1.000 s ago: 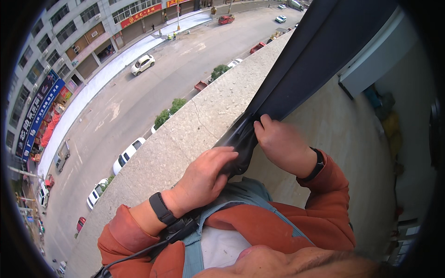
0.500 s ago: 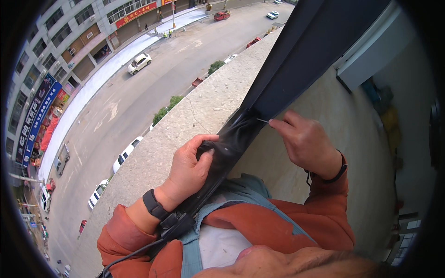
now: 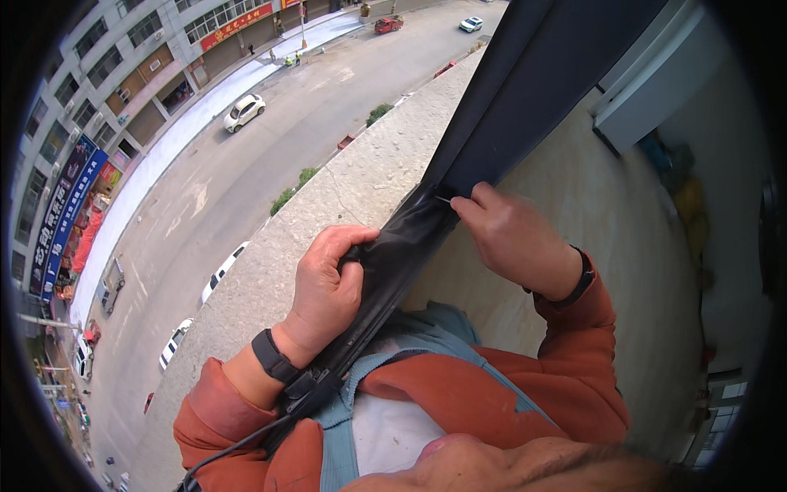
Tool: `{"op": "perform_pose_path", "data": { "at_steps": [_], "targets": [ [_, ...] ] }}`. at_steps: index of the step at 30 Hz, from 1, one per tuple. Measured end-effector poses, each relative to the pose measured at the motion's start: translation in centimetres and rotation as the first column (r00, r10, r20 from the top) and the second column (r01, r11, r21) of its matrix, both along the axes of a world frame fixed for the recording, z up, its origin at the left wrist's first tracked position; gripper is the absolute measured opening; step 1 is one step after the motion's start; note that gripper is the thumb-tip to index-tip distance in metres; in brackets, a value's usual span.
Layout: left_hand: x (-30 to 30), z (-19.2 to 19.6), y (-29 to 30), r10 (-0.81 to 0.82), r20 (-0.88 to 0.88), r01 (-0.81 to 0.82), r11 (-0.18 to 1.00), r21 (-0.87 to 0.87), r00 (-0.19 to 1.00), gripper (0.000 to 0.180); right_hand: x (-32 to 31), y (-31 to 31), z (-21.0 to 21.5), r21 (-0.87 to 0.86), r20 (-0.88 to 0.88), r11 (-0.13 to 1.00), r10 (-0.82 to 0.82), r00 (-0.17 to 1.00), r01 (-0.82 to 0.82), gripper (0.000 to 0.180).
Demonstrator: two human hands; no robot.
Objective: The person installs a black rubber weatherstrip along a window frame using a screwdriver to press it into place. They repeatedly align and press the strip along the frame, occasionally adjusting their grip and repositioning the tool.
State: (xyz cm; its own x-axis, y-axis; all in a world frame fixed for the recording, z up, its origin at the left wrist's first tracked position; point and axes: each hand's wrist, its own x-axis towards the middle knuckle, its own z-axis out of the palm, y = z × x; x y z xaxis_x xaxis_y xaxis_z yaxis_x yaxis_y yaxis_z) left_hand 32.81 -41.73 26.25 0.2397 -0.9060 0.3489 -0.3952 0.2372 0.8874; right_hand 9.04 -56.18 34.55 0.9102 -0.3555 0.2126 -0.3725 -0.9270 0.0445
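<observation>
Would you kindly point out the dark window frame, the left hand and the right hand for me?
dark window frame (image 3: 525,107), head view, on its broad flat face above the hands.
left hand (image 3: 324,299), head view, on the back of the hand.
right hand (image 3: 512,238), head view, on the back of the hand.

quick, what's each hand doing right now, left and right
Left hand: closed, gripping the black strip.
Right hand: closed, pinching a thin pin-like piece at the strip's upper end.
</observation>
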Motion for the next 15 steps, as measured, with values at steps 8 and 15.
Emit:
{"op": "perform_pose_path", "data": {
  "at_steps": [8,15],
  "targets": [
    [1.0,-0.5,-0.4,0.094,-0.526,0.073,0.955,0.289,0.845,0.036,0.7,-0.3,-0.2,0.067,-0.044,0.997,-0.02,0.999,0.023,0.035],
    [-0.1,0.6,0.2,0.012,0.118,-0.013,1.0,0.008,0.993,0.048,1.0,-1.2,-1.5,0.083,-0.004,0.997,-0.004,1.0,0.005,0.014]
  ]
}}
